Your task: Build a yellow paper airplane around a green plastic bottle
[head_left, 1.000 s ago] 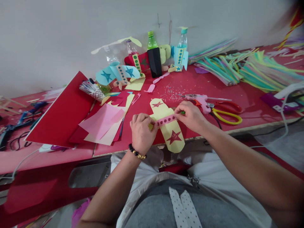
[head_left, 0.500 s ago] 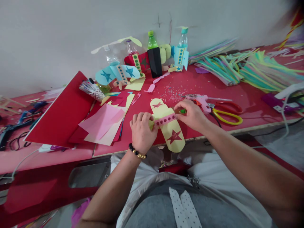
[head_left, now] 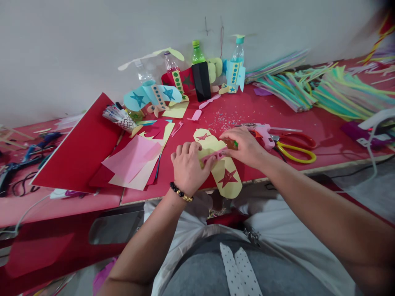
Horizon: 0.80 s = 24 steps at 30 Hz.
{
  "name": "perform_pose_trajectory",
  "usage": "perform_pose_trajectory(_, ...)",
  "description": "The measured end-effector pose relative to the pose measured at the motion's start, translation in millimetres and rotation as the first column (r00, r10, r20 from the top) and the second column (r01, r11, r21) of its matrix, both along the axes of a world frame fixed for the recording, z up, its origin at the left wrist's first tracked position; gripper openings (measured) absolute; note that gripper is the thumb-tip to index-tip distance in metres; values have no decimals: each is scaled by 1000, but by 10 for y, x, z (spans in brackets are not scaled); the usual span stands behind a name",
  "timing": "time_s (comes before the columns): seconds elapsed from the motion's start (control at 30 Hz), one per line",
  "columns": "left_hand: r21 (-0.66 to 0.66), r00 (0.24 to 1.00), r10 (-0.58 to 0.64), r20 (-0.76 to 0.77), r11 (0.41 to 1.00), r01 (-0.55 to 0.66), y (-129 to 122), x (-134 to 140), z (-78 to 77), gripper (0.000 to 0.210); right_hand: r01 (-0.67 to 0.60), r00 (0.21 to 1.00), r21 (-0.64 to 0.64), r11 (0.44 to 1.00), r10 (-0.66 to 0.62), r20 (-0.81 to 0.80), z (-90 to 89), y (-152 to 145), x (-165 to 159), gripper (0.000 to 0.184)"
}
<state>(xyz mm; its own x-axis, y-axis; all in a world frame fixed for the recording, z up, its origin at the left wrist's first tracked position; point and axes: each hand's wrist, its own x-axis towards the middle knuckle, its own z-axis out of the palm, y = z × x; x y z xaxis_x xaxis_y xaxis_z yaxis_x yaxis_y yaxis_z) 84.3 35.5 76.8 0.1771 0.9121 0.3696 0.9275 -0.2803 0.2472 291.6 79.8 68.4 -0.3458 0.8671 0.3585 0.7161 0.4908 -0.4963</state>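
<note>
Yellow wing (head_left: 227, 181): right before us on the red table (head_left: 164, 179), near end past the edge, red star at each end.
Pink strip (head_left: 219, 155): across the wing's mid, dk dots, partly hidden by our fingers.
L hand (head_left: 189, 168): at wing's L side, thumb on the strip; bead bracelet (head_left: 181, 192) on wrist.
R hand (head_left: 245, 148): at wing's R side, fingertips by the strip's R end. Our hands are close but apart; can't tell how tight either grips.
Paper sheets (head_left: 132, 158): L of wing, overlapping, pink on top.
Scissors (head_left: 313, 157): R of wing, yellow & red handles.
Glue gun (head_left: 264, 135): R of wing, nr scissors, pink.
Black slab (head_left: 201, 81): bhd wing, upright.
Green-capped bottle (head_left: 197, 54): bhd wing, just past slab.
</note>
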Motion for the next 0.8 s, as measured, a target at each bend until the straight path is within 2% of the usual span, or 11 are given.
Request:
perform_pose_trajectory(0.13, 4, 998, 8, -68, 1000, -8, 73, 58, -36, 43, 8, 1000, -31, 999, -8, 17, -20, 45, -5, 34)
perform_pose_trajectory(0.27, -15, 998, -3, -68, 1000, 2, 92, 41, -57, 34, -9, 1000, -33, 999, 10, 16, -5, 59, -15, 33)
perform_pose_trajectory(0.47, -74, 998, -57, 15, 996, 58, 105, -94, -50, 15, -28, 1000, -81, 996, 27, -12, 46, 59, 40, 33)
perform_pose_trajectory(0.67, -93, 988, -107, 115, 989, 118, 102, -174, -36, 19, -48, 998, -94, 994, 44, -36, 46, 86, 33, 36)
perform_pose_trajectory(0.73, -74, 991, -98, 86, 992, 104, 91, -154, -35, 15, -42, 999, -84, 996, 41, -14, 37, 101, 0, 40)
perform_pose_trajectory(0.8, -49, 997, -77, 26, 996, 78, 83, -120, -38, 29, -32, 999, -75, 997, 33, 14, 26, 113, -21, 44)
